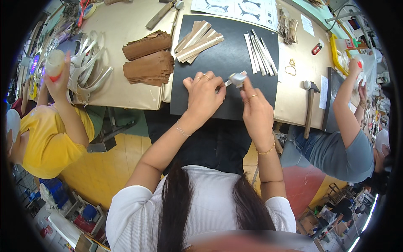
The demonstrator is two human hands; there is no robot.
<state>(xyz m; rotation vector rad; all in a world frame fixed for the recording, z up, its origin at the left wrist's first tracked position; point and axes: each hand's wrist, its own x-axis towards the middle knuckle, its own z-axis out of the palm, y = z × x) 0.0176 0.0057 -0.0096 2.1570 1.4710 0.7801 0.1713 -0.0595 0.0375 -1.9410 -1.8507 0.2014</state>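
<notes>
My left hand [205, 94] rests on the black board [189, 90], its fingers pinched on a narrow white strip [228, 83]. My right hand [257, 107] is closed around a hammer; the metal hammer head [237, 79] lies over the strip beside my left fingertips. Most of the handle is hidden in my grip. Beyond my left hand is a fanned pile of brown strips with white bands [199, 41]. Several narrow white strips [261, 54] lie at the board's far right. Two stacks of brown leather-like pieces [149, 67] sit left of the board.
Another hammer [310, 101] overhangs the table edge at right; a third [164, 13] lies at the far left. White curved straps [89, 63] are heaped at left. Rubber bands [290, 68] and a yellow tray [337, 54] are at right. Co-workers sit on both sides.
</notes>
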